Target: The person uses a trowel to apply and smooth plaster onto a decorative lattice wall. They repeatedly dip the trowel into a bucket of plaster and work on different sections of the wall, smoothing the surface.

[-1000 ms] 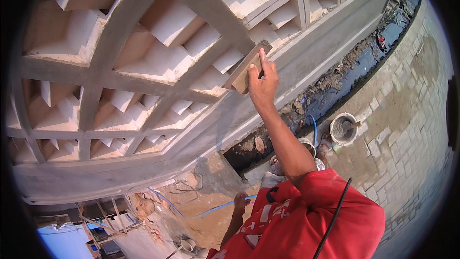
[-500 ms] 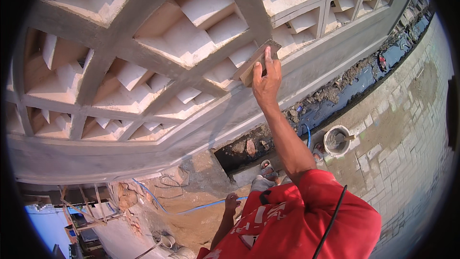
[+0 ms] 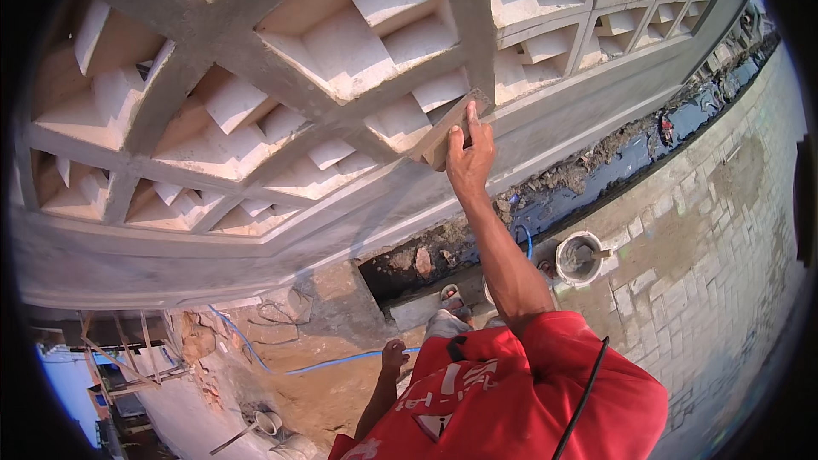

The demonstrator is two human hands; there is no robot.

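Observation:
My right hand (image 3: 470, 158) is stretched forward with a flat, greyish-brown plastering float (image 3: 436, 141) gripped in it. Thumb and forefinger lie along the back of the float. Its face is against the grey plastered wall, at the lower edge of the patterned openwork blocks (image 3: 345, 55), and hides the surface beneath. Those blocks are pale, with angled slats set in grey cement ribs. Low by my left side hangs my left hand (image 3: 394, 355), its fingers loosely curled, with nothing seen in them. It touches neither wall nor tool.
Along the wall's foot runs a ditch with dark water (image 3: 596, 200) and rubble. A bucket of grey mortar (image 3: 579, 258) with a tool in it stands on the paving (image 3: 682, 324) at right. A blue hose (image 3: 341, 361) crosses the sandy ground. Wooden poles (image 3: 128, 358) stand at far left.
The float in my right hand has slid slightly down along the wall's rib. My view has shifted a little, so the bucket and ground appear further left and higher. My left hand still hangs low.

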